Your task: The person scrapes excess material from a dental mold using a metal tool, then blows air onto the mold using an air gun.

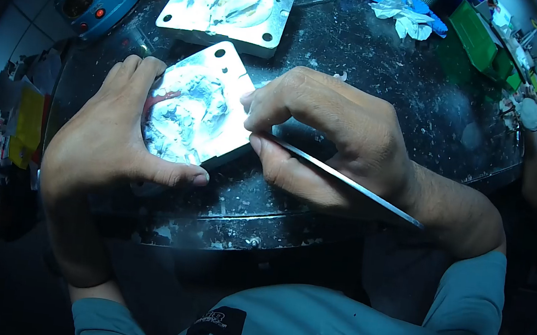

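A metal mould block (233, 84) lies tilted on the dark bench, its hollow filled with rough, whitish, lumpy material and a reddish streak near the left side. My left hand (106, 127) grips the block's left side, thumb along the near edge and fingers over the far-left edge. Pinched in my right hand (343, 139) is a slim metal hand tool (352, 184), its shaft slanting back toward my wrist. The tool's working tip is hidden behind my fingers, at the block's right edge. Behind it sits a second mould block (275, 11), with holes in its corners and a whitish rounded cavity.
A blue machine (99, 2) with a red button stands at the back left. Blue and white crumpled gloves or wipes (405, 15) lie at the back. A green bin (478, 39) is at the back right. Another person's arm (532, 162) shows at the far right.
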Tool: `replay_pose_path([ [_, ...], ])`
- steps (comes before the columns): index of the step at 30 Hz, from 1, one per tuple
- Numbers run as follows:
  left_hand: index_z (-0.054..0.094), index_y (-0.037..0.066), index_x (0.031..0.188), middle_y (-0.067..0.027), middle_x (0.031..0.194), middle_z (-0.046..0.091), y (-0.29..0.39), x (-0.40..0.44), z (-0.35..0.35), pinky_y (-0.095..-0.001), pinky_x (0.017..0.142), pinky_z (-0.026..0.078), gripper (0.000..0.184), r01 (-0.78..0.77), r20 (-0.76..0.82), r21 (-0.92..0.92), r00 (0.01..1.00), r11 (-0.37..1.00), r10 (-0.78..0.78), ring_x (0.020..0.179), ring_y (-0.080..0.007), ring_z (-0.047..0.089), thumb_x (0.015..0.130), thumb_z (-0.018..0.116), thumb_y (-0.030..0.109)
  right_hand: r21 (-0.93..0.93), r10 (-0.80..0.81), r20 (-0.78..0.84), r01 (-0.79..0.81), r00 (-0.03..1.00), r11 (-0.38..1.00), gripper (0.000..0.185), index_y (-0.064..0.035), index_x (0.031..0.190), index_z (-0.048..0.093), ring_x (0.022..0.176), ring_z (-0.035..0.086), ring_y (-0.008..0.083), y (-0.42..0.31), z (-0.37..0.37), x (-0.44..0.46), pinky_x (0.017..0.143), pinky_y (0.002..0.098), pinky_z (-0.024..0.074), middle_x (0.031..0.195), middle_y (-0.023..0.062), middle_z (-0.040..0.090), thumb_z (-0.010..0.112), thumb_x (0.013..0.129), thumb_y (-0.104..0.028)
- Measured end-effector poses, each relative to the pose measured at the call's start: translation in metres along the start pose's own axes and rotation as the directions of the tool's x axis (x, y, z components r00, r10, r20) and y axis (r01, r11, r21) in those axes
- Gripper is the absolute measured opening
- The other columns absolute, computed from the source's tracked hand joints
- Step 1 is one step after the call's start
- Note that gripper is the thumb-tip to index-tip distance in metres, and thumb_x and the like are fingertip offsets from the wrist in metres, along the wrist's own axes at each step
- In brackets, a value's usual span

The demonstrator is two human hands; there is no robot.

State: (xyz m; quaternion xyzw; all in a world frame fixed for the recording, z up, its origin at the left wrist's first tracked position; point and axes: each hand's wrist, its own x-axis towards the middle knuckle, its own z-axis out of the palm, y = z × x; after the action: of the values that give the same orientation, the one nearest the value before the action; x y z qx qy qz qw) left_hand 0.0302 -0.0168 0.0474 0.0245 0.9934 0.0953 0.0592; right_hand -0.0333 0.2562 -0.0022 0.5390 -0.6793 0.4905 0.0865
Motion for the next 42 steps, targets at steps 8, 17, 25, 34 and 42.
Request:
replay_pose_path([
  [8,0.049,-0.006,0.141,-0.0218,0.129,0.055,0.002,-0.001,0.001,-0.0497,0.104,0.048,0.132,0.014,-0.013,-0.019,1.000,1.000,-0.014,0.125,-0.0386,0.056,0.040,0.097,0.065,-0.030,-0.065,-0.030,0.064,0.997,0.997,0.016,-0.0017,0.100,0.064,0.084,0.075,0.0238,0.012,0.009,0.000,0.072,0.0349,0.0622,0.090,0.0123,0.071,0.075,0.092,-0.009],
  [17,0.051,-0.006,0.136,-0.0205,0.125,0.055,-0.001,-0.001,0.005,-0.0486,0.100,0.050,0.129,-0.010,-0.049,0.006,0.999,1.000,0.010,0.121,-0.0376,0.057,0.041,0.096,0.067,-0.011,-0.042,-0.044,0.041,0.998,0.999,0.017,-0.0013,0.102,0.067,0.087,0.077,0.0226,0.013,0.009,0.000,0.075,0.0337,0.0635,0.093,0.0127,0.074,0.077,0.093,-0.012],
  [25,0.051,-0.007,0.135,-0.0201,0.122,0.055,0.003,-0.001,0.004,-0.0487,0.097,0.050,0.132,0.034,-0.037,0.004,0.999,0.999,-0.034,0.117,-0.0370,0.058,0.038,0.095,0.071,0.045,0.094,0.014,-0.094,0.996,0.995,0.012,0.0014,0.101,0.074,0.107,0.077,0.0257,0.003,0.005,0.002,0.094,0.0369,0.0606,0.099,0.0125,0.077,0.077,0.092,-0.004],
  [34,0.049,-0.008,0.136,-0.0210,0.122,0.054,0.003,-0.002,0.004,-0.0477,0.099,0.049,0.132,0.007,-0.042,0.015,0.999,1.000,-0.006,0.117,-0.0370,0.056,0.040,0.095,0.070,0.008,0.096,0.019,-0.096,0.995,0.995,0.011,0.0000,0.100,0.074,0.106,0.078,0.0252,0.003,0.004,0.002,0.092,0.0364,0.0611,0.098,0.0119,0.078,0.078,0.091,-0.005],
  [42,0.049,-0.008,0.136,-0.0213,0.122,0.054,0.005,0.001,0.000,-0.0480,0.098,0.050,0.133,0.044,0.010,-0.010,0.999,0.999,-0.044,0.118,-0.0374,0.057,0.038,0.096,0.070,-0.024,-0.022,-0.034,0.021,0.999,0.999,0.016,-0.0015,0.100,0.068,0.083,0.078,0.0230,0.015,0.009,0.000,0.073,0.0341,0.0633,0.090,0.0130,0.074,0.077,0.092,-0.013],
])
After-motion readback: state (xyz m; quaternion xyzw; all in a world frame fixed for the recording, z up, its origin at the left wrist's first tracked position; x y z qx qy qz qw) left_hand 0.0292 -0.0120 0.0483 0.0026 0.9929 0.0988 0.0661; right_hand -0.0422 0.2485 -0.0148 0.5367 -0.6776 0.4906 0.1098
